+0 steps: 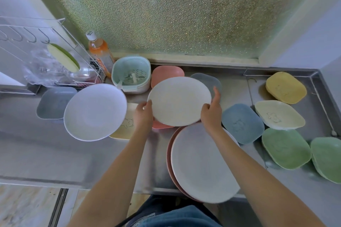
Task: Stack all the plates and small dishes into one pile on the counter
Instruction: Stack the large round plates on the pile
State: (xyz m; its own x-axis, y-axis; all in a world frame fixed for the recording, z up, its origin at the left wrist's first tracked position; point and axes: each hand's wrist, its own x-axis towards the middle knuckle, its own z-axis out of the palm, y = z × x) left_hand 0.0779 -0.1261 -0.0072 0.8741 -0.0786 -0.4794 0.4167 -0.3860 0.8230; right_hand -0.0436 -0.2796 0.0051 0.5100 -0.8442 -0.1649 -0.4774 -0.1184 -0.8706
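A cream round plate [179, 100] is lifted above the steel counter [55, 153], held at its left rim by my left hand [143, 116] and at its right rim by my right hand [212, 114]. Below it lie a pink dish [159, 125] and a pale yellow dish [123, 131]. Near the front edge a white plate [201, 162] rests on a pink plate [168, 158]. Another white plate [95, 111] sits at the left, over a grey dish [52, 102]. Pink [166, 73] and grey [208, 81] dishes lie behind the held plate.
Small dishes spread at the right: blue [242, 122], cream [279, 114], yellow [286, 86], and two green [286, 147] [327, 158]. A mint strainer basket [131, 74], an orange bottle [99, 51] and a wire dish rack [46, 55] stand at the back left.
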